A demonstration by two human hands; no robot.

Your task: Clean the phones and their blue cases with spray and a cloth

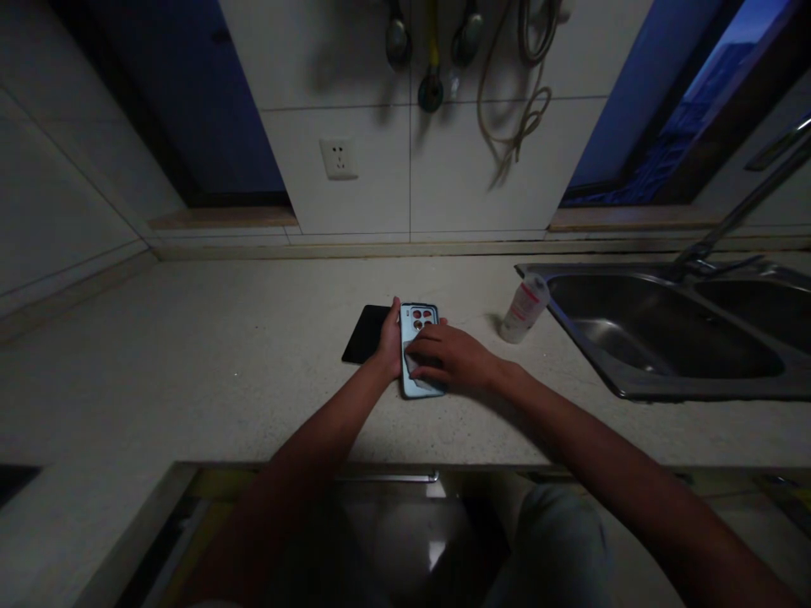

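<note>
My left hand (389,344) is closed around the left edge of a light blue smartphone (407,321). Its back, with a cluster of round camera lenses near the upper end, faces up. Over the phone's back, my right hand (453,355) bends its fingers and presses a small whitish wipe (412,363) against the surface. The fingers partly hide the wipe, and whether it is paper or cloth I cannot tell. Just left of the phone, partly behind my left hand, a flat black tablet-like thing (364,335) lies on the counter.
A translucent plastic cup with red print (525,309) stands on the pale countertop (272,338), right of my hands. Farther right is a steel double sink (665,325) with a faucet (697,257). A socket (339,159) and hanging utensils (431,89) are on the tiled wall.
</note>
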